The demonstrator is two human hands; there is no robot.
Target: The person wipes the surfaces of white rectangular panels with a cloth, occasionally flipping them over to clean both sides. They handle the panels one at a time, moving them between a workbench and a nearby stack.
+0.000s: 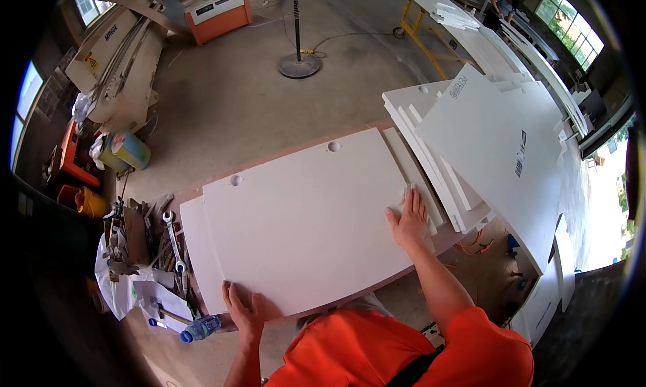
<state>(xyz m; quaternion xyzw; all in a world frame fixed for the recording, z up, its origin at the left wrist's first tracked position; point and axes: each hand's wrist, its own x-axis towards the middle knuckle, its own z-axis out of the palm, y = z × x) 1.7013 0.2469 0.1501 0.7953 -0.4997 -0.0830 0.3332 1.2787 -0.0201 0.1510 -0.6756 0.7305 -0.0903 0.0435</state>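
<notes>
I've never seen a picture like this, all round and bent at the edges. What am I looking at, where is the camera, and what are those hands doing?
There is no machine at work here: a person in an orange shirt wears a wide-angle camera on the head, looking down, which bends straight edges near the rim. Both bare hands rest flat on a large white panel with two round holes, lying on a workbench. The left hand presses on its near edge; the right hand lies at its right edge, apparently with a small pale cloth under the fingers. Neither hand grips anything. More white boards are stacked to the right. On the left of the bench lie wrenches, other tools and a plastic bottle. Beyond is a concrete workshop floor.
</notes>
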